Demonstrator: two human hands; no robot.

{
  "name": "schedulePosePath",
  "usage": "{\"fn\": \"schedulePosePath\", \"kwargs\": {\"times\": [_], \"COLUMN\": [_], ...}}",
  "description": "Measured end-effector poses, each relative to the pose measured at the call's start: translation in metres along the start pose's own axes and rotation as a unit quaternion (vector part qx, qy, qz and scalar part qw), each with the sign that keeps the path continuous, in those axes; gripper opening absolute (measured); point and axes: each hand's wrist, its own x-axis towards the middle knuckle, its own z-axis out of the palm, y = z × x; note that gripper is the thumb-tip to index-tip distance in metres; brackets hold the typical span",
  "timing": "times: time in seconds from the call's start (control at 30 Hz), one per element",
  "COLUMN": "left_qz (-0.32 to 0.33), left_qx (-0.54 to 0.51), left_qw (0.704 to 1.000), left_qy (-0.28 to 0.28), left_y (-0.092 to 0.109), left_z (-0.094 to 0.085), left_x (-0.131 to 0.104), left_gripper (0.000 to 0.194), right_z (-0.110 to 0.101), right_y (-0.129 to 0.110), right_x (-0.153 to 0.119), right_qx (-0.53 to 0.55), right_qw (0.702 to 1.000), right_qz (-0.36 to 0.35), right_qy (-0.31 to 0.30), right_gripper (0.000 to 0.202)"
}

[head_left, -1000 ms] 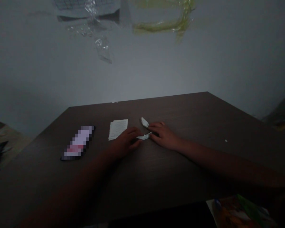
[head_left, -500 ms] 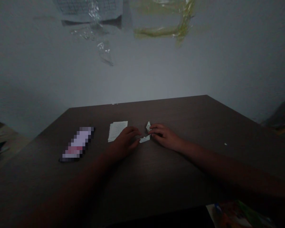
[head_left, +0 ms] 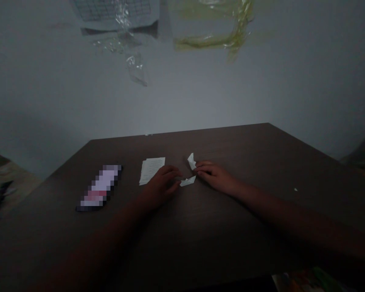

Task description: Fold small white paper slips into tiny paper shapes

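Observation:
A small white folded paper lies low on the table between my two hands, with a pointed flap standing up behind it. Whether flap and lower part are one piece I cannot tell. My left hand is curled at the left end of the paper, thumb and fingertips closing on its edge. From the right, my right hand has its fingers bent against the pointed flap and the paper's right end. Dim light hides the exact contact of the fingertips.
Several stacked printed sheets lie just behind my left hand. A phone with a blurred screen rests farther left on the brown table. A tiny white scrap is at right. Behind stands a wall with taped papers.
The pointed flap has opened out a little and leans more to the left. Both hands stay nearly in place, the right fingers shifting slightly. The whole view has moved a little.

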Motion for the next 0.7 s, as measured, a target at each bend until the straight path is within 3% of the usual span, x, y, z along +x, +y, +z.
{"fn": "schedulePosePath", "kwargs": {"times": [0.13, 0.23, 0.4, 0.53, 0.63, 0.7], "left_qz": [0.032, 0.054, 0.109, 0.076, 0.028, -0.015], "left_qx": [0.017, 0.032, 0.038, 0.007, -0.024, -0.045], "left_qw": [0.998, 0.996, 0.993, 0.996, 0.996, 0.996], "left_qy": [0.047, 0.071, 0.019, -0.045, -0.083, -0.08], "left_y": [-0.001, 0.008, 0.021, 0.023, 0.024, 0.025], "left_z": [-0.001, -0.003, -0.004, -0.004, -0.006, -0.007], "left_x": [-0.001, -0.003, -0.004, -0.002, 0.0, 0.002], "left_gripper": [0.028, 0.04, 0.056, 0.048, 0.04, 0.035], "right_z": [-0.01, -0.015, -0.015, -0.008, -0.001, 0.004], "right_y": [-0.014, -0.027, -0.04, -0.042, -0.04, -0.039], "right_x": [-0.002, -0.007, -0.013, -0.014, -0.014, -0.014], "right_qx": [0.027, 0.027, 0.05, 0.094, 0.144, 0.181], "right_qw": [0.999, 0.999, 0.996, 0.99, 0.986, 0.981], "right_qz": [0.015, 0.009, -0.032, -0.026, 0.002, 0.036], "right_qy": [0.04, 0.016, -0.061, -0.098, -0.079, -0.055], "right_gripper": [0.01, 0.014, 0.017, 0.023, 0.019, 0.016]}}
